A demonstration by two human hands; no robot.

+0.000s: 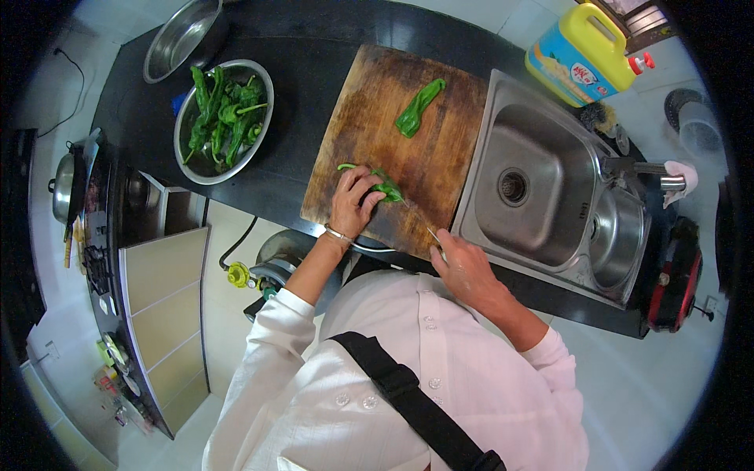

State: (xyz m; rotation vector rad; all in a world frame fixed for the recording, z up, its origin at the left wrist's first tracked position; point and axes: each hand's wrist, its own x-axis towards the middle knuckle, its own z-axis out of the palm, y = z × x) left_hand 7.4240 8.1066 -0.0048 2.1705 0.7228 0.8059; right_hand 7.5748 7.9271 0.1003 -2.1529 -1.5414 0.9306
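Observation:
A green pepper (388, 187) lies near the front of the wooden cutting board (353, 118), its stem pointing left. My left hand (355, 200) presses it down, fingers curled over its middle and partly hiding it. In my right hand (462, 265) is a knife (425, 223), its thin blade reaching up and left, the tip close to the pepper's right end. Whether the blade touches the pepper I cannot tell. Farther back on the board rests a second green pepper (421, 107), apart from both hands.
Left of the board, a steel bowl (269, 118) holds several green peppers, with another metal basin (177, 43) behind it. A double steel sink (542, 149) adjoins the board's right side. Beyond it stand a yellow jug (589, 47) and a faucet (648, 168). A gas cylinder (287, 251) sits below the counter.

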